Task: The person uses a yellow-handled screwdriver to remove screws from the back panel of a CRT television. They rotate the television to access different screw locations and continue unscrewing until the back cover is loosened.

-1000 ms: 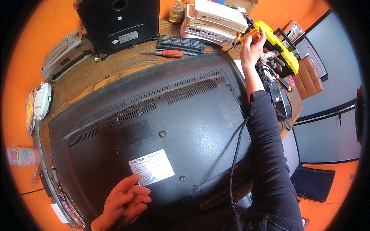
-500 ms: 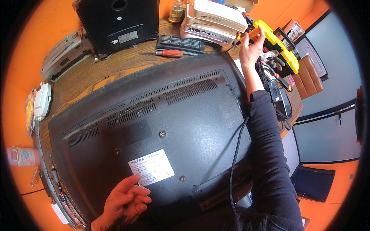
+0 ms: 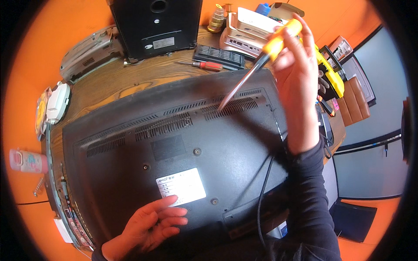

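Observation:
A large black flat-screen television [image 3: 235, 148] lies with its back panel up on the wooden table. Raised above its far right part, my right hand [image 3: 300, 65] grips a screwdriver [image 3: 272, 47] by its yellow handle. The long metal shaft slants down to the left, its tip over the vent slots [image 3: 228, 108]; whether it touches them I cannot tell. My left hand [image 3: 154, 222] is held low at the near side, fingers loosely spread and holding nothing, close to the white label [image 3: 187, 185] on the panel. A black power cord [image 3: 263, 195] runs across the panel's right side.
Behind the television lie a red-handled screwdriver [image 3: 208, 66] and a black bit case [image 3: 217, 57]. White router-like boxes [image 3: 244, 41] are stacked farther back, beside a yellow toolbox [image 3: 333, 76]. A tall black panel [image 3: 156, 28] stands at the back, and a pink cup [image 3: 28, 161] at far left.
My right hand has come back from beside the toolbox toward the television, bringing the yellow-handled screwdriver over it. The left hand has shifted slightly, its fingers more extended. The view has moved a little.

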The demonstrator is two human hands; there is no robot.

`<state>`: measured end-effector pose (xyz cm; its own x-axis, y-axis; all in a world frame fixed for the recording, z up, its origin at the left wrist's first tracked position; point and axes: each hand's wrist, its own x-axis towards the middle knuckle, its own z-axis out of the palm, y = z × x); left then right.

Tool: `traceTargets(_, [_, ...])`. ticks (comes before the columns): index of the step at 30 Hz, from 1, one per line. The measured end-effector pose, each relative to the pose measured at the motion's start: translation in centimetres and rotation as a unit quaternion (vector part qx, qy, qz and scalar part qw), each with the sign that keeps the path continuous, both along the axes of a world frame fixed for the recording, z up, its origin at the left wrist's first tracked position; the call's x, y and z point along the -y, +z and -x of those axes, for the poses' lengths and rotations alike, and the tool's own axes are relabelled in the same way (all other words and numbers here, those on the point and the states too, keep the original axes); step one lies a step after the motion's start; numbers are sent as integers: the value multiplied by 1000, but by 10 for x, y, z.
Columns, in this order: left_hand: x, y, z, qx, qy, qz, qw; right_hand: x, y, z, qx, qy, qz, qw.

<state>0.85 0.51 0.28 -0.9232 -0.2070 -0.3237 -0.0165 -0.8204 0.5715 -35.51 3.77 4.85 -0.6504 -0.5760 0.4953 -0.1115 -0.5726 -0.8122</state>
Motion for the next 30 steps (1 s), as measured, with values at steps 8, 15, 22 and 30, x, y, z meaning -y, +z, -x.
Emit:
traceTargets(8, [3, 6, 1, 77, -49, -86, 992, -8, -16, -127, 56, 266, -48, 961])
traceTargets(15, [2, -23, -4, -16, 65, -201, 977, -4, -27, -127, 47, 295, 16, 954])
traceTargets(22, [-7, -18, -3, 4, 94, -166, 982, -31, 19, 15, -191, -180, 115, 958])
traceTargets(30, [2, -22, -8, -81, 64, -254, 962, -42, -71, 111, -268, -467, -95, 837])
